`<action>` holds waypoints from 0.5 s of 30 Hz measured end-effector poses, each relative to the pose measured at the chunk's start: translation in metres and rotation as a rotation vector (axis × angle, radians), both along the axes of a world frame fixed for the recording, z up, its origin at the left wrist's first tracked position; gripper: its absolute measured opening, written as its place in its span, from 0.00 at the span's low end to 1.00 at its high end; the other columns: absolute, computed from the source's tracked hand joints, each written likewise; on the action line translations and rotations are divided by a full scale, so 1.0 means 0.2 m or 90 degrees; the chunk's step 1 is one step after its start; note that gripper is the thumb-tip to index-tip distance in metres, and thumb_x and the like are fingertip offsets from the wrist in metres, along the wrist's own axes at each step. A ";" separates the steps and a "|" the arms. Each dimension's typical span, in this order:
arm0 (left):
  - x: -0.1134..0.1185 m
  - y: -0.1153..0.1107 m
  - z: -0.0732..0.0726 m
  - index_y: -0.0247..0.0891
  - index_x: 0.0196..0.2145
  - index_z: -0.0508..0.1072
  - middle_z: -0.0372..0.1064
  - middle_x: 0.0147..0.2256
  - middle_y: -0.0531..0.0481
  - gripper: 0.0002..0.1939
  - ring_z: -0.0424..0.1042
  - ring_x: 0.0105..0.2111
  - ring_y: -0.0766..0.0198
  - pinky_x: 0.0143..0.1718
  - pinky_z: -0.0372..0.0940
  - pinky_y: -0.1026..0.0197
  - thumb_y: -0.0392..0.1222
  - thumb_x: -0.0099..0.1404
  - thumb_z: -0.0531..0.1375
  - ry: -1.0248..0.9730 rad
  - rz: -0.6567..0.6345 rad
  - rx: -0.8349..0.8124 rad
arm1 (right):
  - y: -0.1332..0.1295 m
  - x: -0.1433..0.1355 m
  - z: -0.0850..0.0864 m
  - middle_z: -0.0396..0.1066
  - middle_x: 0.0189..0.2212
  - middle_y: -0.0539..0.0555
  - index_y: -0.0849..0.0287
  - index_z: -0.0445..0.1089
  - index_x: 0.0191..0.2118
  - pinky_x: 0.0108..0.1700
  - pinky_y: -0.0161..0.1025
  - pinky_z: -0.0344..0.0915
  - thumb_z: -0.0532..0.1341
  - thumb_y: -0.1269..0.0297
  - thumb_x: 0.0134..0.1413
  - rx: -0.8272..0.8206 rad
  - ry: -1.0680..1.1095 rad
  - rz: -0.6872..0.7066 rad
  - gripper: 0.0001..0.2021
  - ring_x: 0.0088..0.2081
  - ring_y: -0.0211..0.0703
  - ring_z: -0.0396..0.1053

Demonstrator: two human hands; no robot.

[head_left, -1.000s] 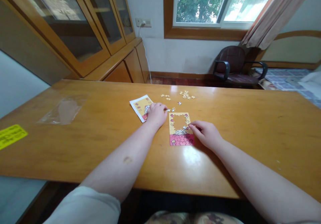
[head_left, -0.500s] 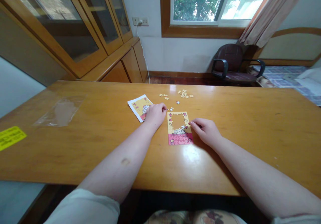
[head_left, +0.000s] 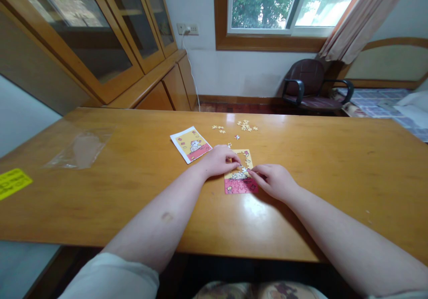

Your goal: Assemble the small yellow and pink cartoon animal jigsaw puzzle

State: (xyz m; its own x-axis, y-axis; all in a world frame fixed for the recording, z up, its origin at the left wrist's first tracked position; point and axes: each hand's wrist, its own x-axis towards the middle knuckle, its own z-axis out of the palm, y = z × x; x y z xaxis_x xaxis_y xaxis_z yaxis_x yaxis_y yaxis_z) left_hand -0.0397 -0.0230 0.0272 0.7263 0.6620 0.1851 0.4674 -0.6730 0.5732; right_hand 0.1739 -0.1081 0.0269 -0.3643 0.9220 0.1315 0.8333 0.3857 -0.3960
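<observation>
A partly assembled jigsaw puzzle (head_left: 240, 185) lies flat on the table, yellow above and pink below, with a gap in its upper middle. Over that gap is my left hand (head_left: 221, 160), thumb and fingertips pinched on a small puzzle piece (head_left: 240, 166), mostly hidden by the fingers. My right hand (head_left: 274, 180) is closed, its fingertips touching the puzzle's right edge. Just above the puzzle sits a loose piece (head_left: 229, 145), and another loose piece (head_left: 237, 137) lies farther back. The reference picture card (head_left: 191, 145) rests to the left, showing a white character.
Towards the far edge of the wooden table (head_left: 133, 201) are a pile of yellow puzzle pieces (head_left: 246, 126) and several more pieces (head_left: 219, 128). A clear plastic bag (head_left: 82, 149) and a yellow label (head_left: 15, 183) lie left. Beyond stands an office chair (head_left: 310, 85).
My left hand has moved right and nearer, from beside the card to over the puzzle, carrying a piece. My right hand has shifted slightly down and inward along the puzzle's edge.
</observation>
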 end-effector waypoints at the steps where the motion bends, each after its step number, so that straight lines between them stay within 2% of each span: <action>1: 0.00 0.00 0.00 0.44 0.32 0.79 0.76 0.32 0.52 0.07 0.71 0.35 0.64 0.41 0.63 0.60 0.42 0.60 0.60 0.001 -0.021 -0.015 | 0.00 0.00 0.00 0.75 0.28 0.53 0.56 0.74 0.33 0.32 0.34 0.58 0.51 0.56 0.62 0.000 -0.002 -0.003 0.17 0.28 0.39 0.68; 6: 0.00 -0.01 0.01 0.46 0.34 0.80 0.77 0.32 0.52 0.08 0.73 0.34 0.65 0.39 0.63 0.63 0.43 0.59 0.61 0.035 -0.068 -0.080 | 0.01 0.00 0.00 0.75 0.27 0.53 0.57 0.74 0.32 0.31 0.34 0.57 0.51 0.56 0.62 -0.016 -0.026 -0.016 0.17 0.27 0.38 0.68; 10: 0.00 0.00 0.01 0.43 0.35 0.80 0.77 0.32 0.51 0.09 0.73 0.34 0.66 0.39 0.63 0.63 0.41 0.59 0.60 0.061 -0.099 -0.079 | -0.01 -0.02 0.02 0.74 0.27 0.53 0.57 0.73 0.33 0.30 0.34 0.54 0.50 0.56 0.63 -0.034 -0.082 0.035 0.17 0.27 0.38 0.68; 15: 0.01 0.00 0.00 0.41 0.35 0.79 0.75 0.30 0.52 0.10 0.71 0.31 0.67 0.35 0.63 0.64 0.37 0.56 0.60 0.073 -0.051 -0.060 | -0.05 -0.05 0.03 0.74 0.27 0.54 0.57 0.74 0.36 0.29 0.35 0.51 0.50 0.52 0.63 -0.018 -0.163 0.098 0.19 0.27 0.39 0.67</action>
State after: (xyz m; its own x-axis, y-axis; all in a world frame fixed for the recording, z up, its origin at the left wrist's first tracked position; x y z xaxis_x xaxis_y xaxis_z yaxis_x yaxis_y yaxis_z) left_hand -0.0375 -0.0237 0.0270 0.7898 0.6122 0.0378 0.4806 -0.6560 0.5820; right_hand 0.1644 -0.1178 0.0320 -0.5179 0.8554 -0.0073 0.8400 0.5069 -0.1933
